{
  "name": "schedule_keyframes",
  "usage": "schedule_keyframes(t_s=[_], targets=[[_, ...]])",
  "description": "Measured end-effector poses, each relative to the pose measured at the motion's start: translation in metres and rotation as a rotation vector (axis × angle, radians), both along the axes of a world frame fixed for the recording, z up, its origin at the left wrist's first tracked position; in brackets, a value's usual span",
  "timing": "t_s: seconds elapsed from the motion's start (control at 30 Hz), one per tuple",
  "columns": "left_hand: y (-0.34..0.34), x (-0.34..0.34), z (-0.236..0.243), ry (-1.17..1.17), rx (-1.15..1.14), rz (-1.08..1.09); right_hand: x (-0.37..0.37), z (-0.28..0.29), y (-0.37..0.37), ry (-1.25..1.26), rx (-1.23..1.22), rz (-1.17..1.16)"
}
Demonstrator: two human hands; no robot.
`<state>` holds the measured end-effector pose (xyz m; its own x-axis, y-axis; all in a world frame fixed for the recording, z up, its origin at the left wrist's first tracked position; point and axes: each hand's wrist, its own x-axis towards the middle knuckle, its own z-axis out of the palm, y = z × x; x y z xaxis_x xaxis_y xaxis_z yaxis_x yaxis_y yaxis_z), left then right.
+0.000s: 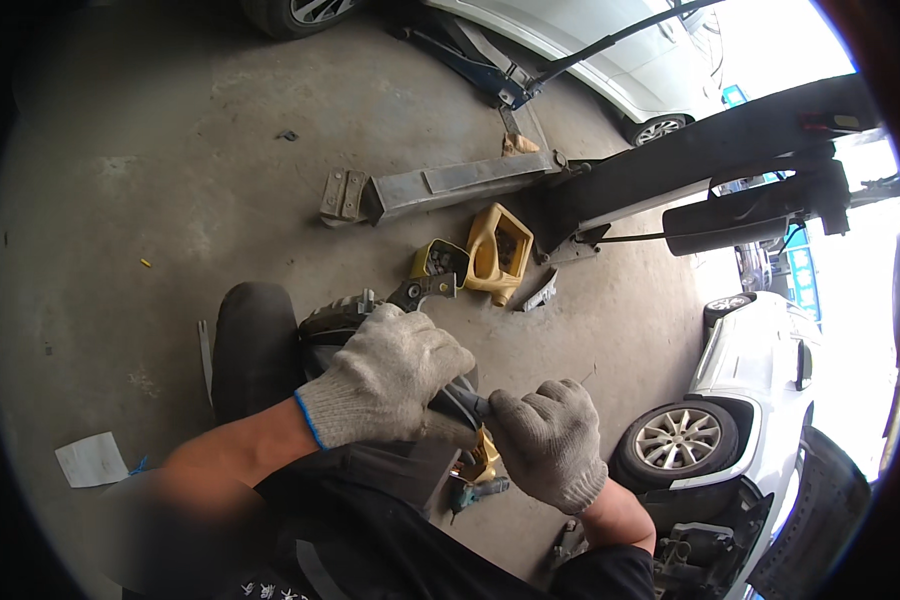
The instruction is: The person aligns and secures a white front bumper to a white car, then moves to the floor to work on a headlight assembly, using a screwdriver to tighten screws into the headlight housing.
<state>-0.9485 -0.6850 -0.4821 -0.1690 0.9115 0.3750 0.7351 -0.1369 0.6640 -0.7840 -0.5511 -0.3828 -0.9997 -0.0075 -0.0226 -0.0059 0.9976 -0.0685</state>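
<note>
Both hands wear grey-white knitted gloves. My left hand (385, 370) is closed over a dark car part (322, 340) lying across my lap, its fingers curled down and partly hidden. A metal bracket (425, 291) with a round hole sticks out at the far end of that part. To the right, my right hand (552, 440) makes a fist around a dark, rod-like piece (460, 403) that runs between the two hands. Whether this piece joins the car part I cannot tell.
Ahead stand a yellow cut-open jug (498, 255) and a yellow tub (440, 258) of small parts, beside a metal lift arm (460, 188). A teal power tool (478, 493) lies below my right hand. White cars stand at the top and right; paper (91, 460) lies left.
</note>
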Motion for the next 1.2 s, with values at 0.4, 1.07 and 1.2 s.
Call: schedule_keyframes(t_s=[0.4, 1.07, 1.2], targets=[[0.006, 0.011, -0.011, 0.011, 0.119, -0.001, 0.01, -0.002, 0.016, 0.034, 0.191, 0.313], [0.003, -0.002, 0.014, -0.268, 0.152, -0.13, 0.005, -0.013, 0.004, 0.117, -0.154, 0.015], [0.006, -0.016, 0.027, -0.474, -0.106, -0.152, 0.002, -0.013, 0.004, 0.173, -0.26, 0.002]])
